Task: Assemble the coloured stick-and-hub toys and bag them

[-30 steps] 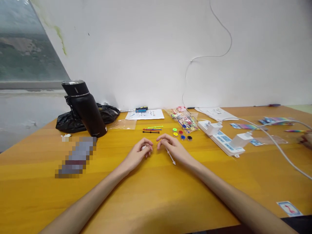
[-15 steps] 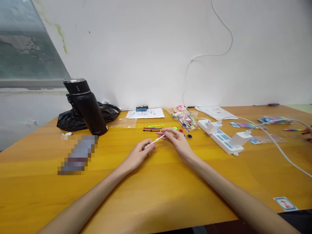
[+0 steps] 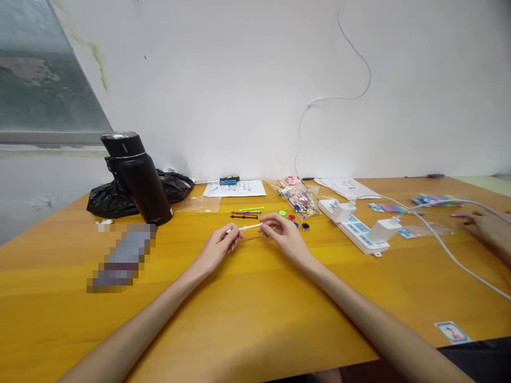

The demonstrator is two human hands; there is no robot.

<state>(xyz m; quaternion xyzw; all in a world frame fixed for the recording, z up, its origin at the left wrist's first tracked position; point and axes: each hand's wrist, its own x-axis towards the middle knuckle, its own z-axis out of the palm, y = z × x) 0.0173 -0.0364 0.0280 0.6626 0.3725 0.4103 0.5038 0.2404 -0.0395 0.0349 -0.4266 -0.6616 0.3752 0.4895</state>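
Observation:
Between my hands lies a thin white plastic pointer (image 3: 251, 227), nearly level, with a small hub along it. My left hand (image 3: 215, 247) is closed on its left end, and the fingers of my right hand (image 3: 288, 239) pinch its right end; both tips are hidden. Just beyond are several coloured arrow pointers, among them a black arrow (image 3: 244, 217) and a green arrow (image 3: 251, 209). Small discs lie past my right hand: a green disc (image 3: 282, 213), a red disc (image 3: 291, 217), a blue disc partly covered, and a black disc (image 3: 305, 227).
A clear bag of coloured parts (image 3: 297, 198) lies behind the discs. To the right stands a power strip (image 3: 361, 234) with chargers and cables. A black flask (image 3: 143, 183) and a blurred flat object (image 3: 125, 255) are left. Another person's hand (image 3: 489, 231) reaches in at far right.
The white pointer has turned from slanted to nearly level, still between both hands. The other person's hand has come further into view at right. The view has shifted slightly.

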